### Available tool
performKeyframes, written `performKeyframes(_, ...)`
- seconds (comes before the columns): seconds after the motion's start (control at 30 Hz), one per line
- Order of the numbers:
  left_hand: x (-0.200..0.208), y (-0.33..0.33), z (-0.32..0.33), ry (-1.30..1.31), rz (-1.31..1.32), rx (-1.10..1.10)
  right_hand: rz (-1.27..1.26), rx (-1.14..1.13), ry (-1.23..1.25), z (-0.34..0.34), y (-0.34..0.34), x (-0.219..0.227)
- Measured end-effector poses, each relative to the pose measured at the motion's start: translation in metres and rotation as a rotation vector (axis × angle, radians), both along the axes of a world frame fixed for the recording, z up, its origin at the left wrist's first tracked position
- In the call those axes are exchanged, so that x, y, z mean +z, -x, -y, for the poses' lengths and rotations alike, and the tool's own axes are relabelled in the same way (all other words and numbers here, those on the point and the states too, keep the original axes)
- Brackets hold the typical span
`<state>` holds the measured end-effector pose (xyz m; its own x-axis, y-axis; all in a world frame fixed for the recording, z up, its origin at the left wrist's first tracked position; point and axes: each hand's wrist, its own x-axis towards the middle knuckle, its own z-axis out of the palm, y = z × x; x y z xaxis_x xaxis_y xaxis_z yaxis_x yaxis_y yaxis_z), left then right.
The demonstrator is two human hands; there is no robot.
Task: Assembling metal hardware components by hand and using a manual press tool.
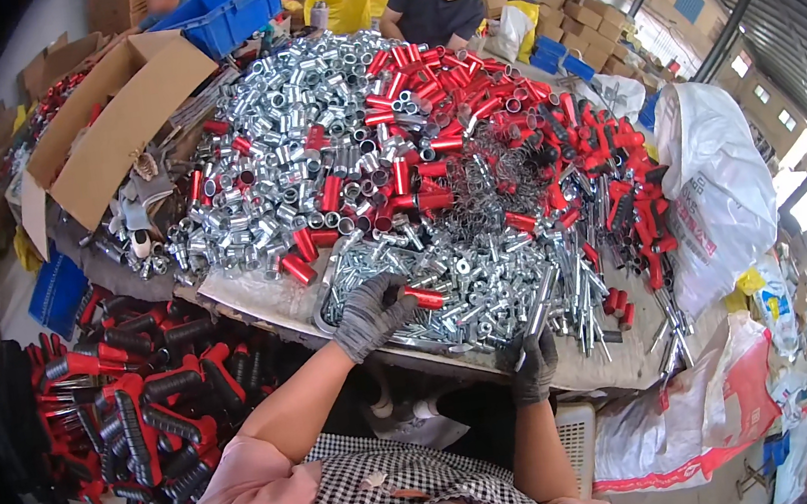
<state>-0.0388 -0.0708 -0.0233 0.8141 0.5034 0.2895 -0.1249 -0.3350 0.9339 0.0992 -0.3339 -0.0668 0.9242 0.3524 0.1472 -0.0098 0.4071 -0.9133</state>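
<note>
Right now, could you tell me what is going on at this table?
A person in grey gloves works at a table heaped with metal sleeves and red tubes. The left hand holds a red tube; the right hand grips a metal rod. Red-and-black handles lie piled below, and another person sits opposite.

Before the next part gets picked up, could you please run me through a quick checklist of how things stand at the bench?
1. Left hand holds a red sleeve: ok.
2. Right hand grips a silver metal rod: ok.
3. Both hands gloved: ok.
4. Sleeve and rod joined: not ok, they are apart.
5. Silver parts pile within reach: ok.
6. Table edge free of overhanging parts: cannot tell.
</note>
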Motion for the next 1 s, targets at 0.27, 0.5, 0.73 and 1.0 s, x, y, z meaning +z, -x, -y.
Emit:
performKeyframes(0.27, 0.005, -0.001, 0.003, -0.006, -0.027, 0.013, 0.084, -0.049, 0.070, 0.002, -0.005, -0.004)
performKeyframes(0.5, 0.006, -0.001, 0.002, -0.021, -0.118, 0.027, 0.159, -0.074, 0.141, 0.003, -0.006, -0.007)
performKeyframes(0.73, 0.000, -0.002, 0.001, 0.007, -0.076, 0.019, 0.162, -0.146, 0.152, -0.006, 0.006, 0.007)
performKeyframes(1.0, -0.007, -0.006, 0.000, -0.004, -0.020, 0.023, 0.128, -0.055, 0.144, 0.004, -0.003, -0.007)
